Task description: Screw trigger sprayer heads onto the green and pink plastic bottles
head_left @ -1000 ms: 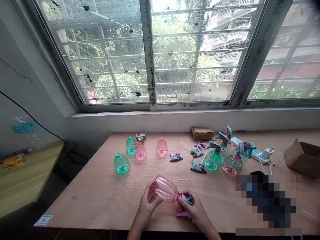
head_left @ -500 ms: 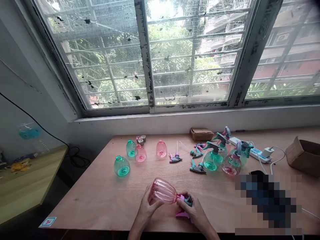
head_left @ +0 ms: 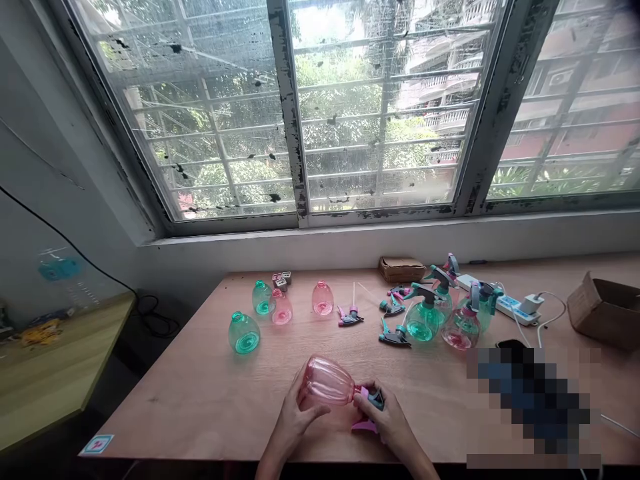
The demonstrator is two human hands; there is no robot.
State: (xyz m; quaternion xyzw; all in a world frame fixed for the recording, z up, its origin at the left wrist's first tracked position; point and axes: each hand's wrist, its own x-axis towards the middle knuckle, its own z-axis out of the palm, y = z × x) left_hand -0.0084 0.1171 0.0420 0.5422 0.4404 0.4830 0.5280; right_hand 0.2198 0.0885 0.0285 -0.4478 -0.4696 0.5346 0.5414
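A clear pink spray bottle (head_left: 329, 381) lies on its side in the air near the table's front edge, its neck pointing right. My left hand (head_left: 296, 415) cups the bottle's base, with the thumb held out below it. The fingers of my right hand (head_left: 387, 415) close around the pink and grey spray head (head_left: 373, 399) at the bottle's neck. Its pink trigger (head_left: 365, 425) points down toward me. Part of the spray head is hidden by my right fingers. Whether it is fully seated on the neck I cannot tell.
Green bottles (head_left: 245, 333) and pink bottles (head_left: 323, 299) without heads stand at the back left. Loose spray heads (head_left: 395, 336) lie mid-table. Bottles with heads fitted (head_left: 423, 323) stand to their right, by a power strip (head_left: 515, 308). An open cardboard box (head_left: 607, 310) sits far right.
Both hands keep the same hold on the pink bottle, with only slight finger movement. The view has shifted a little.
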